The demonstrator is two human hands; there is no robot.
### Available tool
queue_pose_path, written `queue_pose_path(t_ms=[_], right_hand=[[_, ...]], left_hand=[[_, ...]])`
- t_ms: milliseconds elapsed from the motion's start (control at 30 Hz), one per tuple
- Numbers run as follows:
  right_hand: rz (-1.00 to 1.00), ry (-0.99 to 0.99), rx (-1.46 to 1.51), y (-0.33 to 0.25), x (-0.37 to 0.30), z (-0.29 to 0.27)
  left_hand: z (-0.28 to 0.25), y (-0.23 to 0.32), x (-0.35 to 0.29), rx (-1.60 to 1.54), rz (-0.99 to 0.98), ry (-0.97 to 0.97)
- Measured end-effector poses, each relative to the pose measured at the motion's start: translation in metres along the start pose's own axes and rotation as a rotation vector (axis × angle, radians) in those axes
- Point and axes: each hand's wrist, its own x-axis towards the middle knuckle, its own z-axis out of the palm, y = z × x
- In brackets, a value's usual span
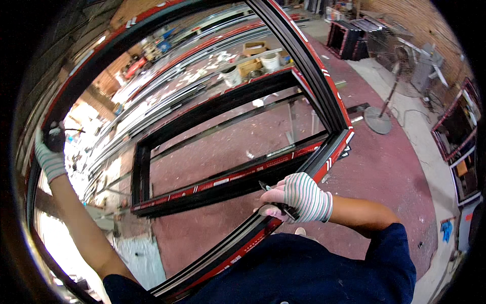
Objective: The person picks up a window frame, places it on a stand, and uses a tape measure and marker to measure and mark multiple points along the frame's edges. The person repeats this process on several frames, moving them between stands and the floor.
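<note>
A large black window frame (324, 93) with red film strips is held up around me, tilted, its near side against my body. My left hand (49, 156), in a striped glove, is closed on the frame's far-left side; a small dark thing shows by its fingers, too unclear to name. My right hand (304, 197), gloved too, is closed around a slim black hand tool (290, 210) with a pointed end, and lies at the frame's near right side. Whether those fingers also grip the frame is hidden. Through the opening, a second black frame (228, 183) shows lower down.
Long metal profiles (202, 71) lie in rows at the far left, with white buckets (271, 62) and cardboard boxes beyond. A pedestal fan (378, 120) stands at the right on the dark red floor (390, 167). More frames (458, 126) lean by the brick wall.
</note>
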Motion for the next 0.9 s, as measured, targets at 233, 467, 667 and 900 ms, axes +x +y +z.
queue_pose_path(t_ms=[233, 467, 667, 900], right_hand=[[0.368, -0.065, -0.056, 0.036, 0.047, 0.012], [0.543, -0.058, -0.029, 0.099, 0.066, 0.045], [0.674, -0.166, -0.125, 0.161, 0.059, 0.057], [0.894, -0.402, -0.112, 0.194, 0.066, 0.054]], left_hand=[[0.086, -0.278, 0.112, -0.204, -0.302, 0.098], [0.135, -0.474, 0.138, -0.273, -0.704, 0.281], [0.128, -0.608, 0.134, -0.253, -0.837, 0.277], [0.111, -0.709, 0.101, -0.193, -0.98, 0.294]])
